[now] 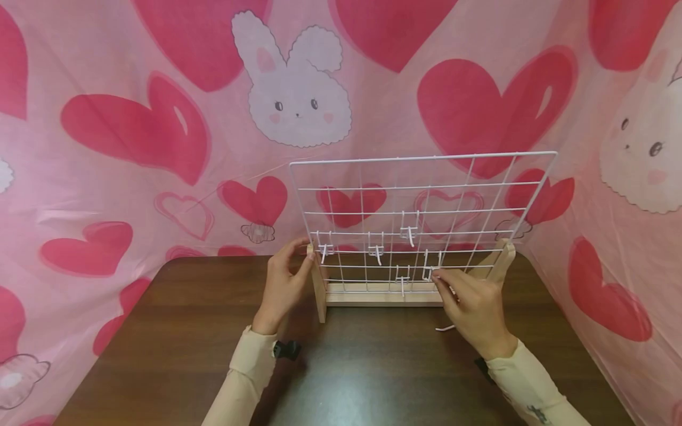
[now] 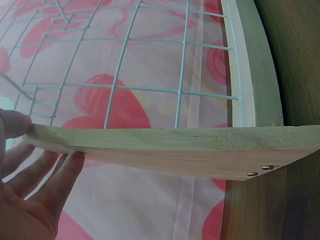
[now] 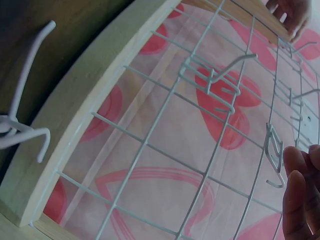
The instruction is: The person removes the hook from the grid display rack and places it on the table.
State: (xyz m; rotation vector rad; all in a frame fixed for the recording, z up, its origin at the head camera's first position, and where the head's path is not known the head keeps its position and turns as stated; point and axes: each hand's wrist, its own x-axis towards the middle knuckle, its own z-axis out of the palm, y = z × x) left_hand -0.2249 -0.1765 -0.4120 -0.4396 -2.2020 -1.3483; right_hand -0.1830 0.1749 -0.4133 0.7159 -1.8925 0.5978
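A white wire grid panel [image 1: 423,158] leans back in a wooden stand [image 1: 383,300]. My left hand [image 1: 282,284] pinches the upper end of the stand's left side piece [image 2: 150,137], thumb on one face and fingers on the other. Between the right thumb and fingertips, my right hand [image 1: 476,302] pinches a white wire hook [image 3: 274,150] at the grid's lower right. Other white hooks hang on the wires, among them an upper one [image 1: 409,229], a middle one [image 1: 376,251] and a low one [image 3: 210,82]. The pinched hook's outer end is hidden by the fingers.
One loose white hook [image 3: 25,75] lies on the dark wooden table [image 1: 362,367] in front of the stand, partly behind the right hand in the head view. Pink cloth [image 1: 383,112] with hearts and rabbits hangs behind and beside the table.
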